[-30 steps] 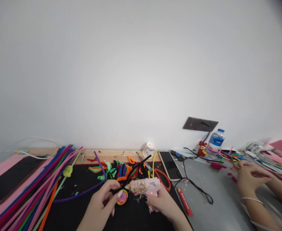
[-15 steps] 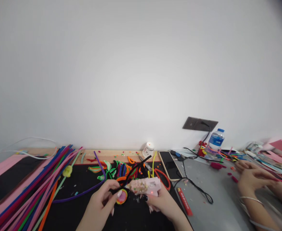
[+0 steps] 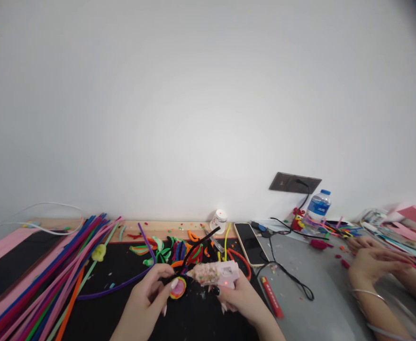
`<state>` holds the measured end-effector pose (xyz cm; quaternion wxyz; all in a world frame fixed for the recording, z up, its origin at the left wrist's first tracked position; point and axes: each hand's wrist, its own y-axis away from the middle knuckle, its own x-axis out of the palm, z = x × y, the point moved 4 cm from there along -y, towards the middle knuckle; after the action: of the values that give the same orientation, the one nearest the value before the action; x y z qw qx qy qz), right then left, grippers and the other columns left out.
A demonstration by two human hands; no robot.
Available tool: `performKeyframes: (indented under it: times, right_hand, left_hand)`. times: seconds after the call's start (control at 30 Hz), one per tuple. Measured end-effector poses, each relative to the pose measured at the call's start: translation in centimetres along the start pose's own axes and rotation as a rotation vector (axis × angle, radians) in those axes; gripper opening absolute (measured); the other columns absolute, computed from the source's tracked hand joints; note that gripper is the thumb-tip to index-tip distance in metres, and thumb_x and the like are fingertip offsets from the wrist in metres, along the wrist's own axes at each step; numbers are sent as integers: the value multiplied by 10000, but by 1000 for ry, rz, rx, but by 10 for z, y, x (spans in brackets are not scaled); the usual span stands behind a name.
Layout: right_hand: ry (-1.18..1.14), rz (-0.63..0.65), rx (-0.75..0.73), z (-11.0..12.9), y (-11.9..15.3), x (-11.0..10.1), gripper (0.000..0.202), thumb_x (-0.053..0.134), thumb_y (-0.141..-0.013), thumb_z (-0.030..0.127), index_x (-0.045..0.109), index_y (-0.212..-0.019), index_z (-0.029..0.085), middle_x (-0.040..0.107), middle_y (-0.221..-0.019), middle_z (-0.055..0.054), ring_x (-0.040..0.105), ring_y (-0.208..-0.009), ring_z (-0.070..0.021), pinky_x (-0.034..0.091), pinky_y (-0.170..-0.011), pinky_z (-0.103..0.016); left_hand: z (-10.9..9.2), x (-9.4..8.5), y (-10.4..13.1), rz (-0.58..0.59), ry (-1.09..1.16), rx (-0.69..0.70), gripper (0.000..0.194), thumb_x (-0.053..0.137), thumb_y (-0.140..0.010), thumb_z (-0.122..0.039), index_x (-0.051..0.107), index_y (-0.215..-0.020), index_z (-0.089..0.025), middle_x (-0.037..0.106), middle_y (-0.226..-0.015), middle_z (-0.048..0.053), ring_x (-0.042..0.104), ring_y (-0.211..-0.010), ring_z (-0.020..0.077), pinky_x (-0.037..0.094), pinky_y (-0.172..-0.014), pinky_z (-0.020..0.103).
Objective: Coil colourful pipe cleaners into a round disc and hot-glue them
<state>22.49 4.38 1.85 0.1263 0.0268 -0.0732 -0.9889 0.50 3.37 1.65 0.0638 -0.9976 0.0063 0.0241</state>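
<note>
In the lower middle, my right hand (image 3: 231,293) is wrapped round a pale pink hot glue gun (image 3: 211,273) with a small red light lit on its side. Its nozzle points left, close to my left fingertips. My left hand (image 3: 154,293) is pinched on a small round coil (image 3: 178,288) with a pink centre and a yellow-orange rim. A black pipe cleaner (image 3: 197,246) rises from near these fingers towards the back right; whether they grip it too I cannot tell. Under both hands lies a black mat (image 3: 97,317).
Left lies a bundle of coloured pipe cleaners (image 3: 69,265). Behind my hands are several bent pieces, a paper cup (image 3: 219,220) and a phone (image 3: 251,244). A black cable (image 3: 293,279), a red box (image 3: 272,297) and a water bottle (image 3: 319,206) stand right, beside another person's hands (image 3: 367,265).
Both hands stay nearly in place. The coil has shifted slightly left and up, and the black pipe cleaner has swung a little towards the back. The glue gun has barely moved.
</note>
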Motion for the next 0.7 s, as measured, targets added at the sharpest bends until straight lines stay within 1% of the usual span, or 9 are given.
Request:
performKeyframes:
  times: [0.17,0.3,0.4,0.47,0.53,0.7]
  right_hand:
    - [8,2,-3,0,-1,1,478,743,-600,402,522,-939,147,532,-569,67,340,-372,-23,245,-350,-148]
    - [24,8,25,-1,-1,1,478,740,-603,373,521,-959,140,519,-547,77,331,-368,-21,237,-342,-140]
    - [26,27,19,-1,-1,1,460,731,-613,371,527,-954,138,504,-505,85,334,-360,-26,237,-341,-142]
    - [18,15,12,-1,-1,0,461,737,-607,364,527,-951,139,498,-491,88,338,-360,-30,237,-344,-143]
    - [15,-10,20,-3,-1,-1,468,742,-601,354,522,-954,139,506,-504,85,344,-365,-31,239,-345,-144]
    - [19,-36,35,-1,0,-1,462,743,-584,329,526,-944,138,553,-611,55,367,-404,-30,268,-364,-146]
  left_hand:
    - [-1,0,0,-3,-2,4,132,560,-799,-332,523,-850,-216,583,-715,-35,445,-396,72,350,-414,213]
    - [1,1,-2,18,3,-8,146,561,-800,-332,509,-869,-214,593,-758,-25,459,-402,71,364,-422,216]
    - [2,0,-2,21,-5,-6,142,554,-807,-332,507,-872,-216,577,-722,-37,460,-406,76,365,-428,218]
    - [3,-1,-1,15,1,-2,138,556,-808,-333,509,-870,-219,566,-691,-45,461,-408,81,360,-427,217]
    - [5,-2,-1,8,14,-1,137,561,-806,-332,513,-874,-223,564,-683,-47,463,-413,84,359,-426,216]
    - [7,-4,-1,-1,42,9,132,565,-809,-325,511,-886,-232,526,-623,-71,471,-424,92,368,-437,213]
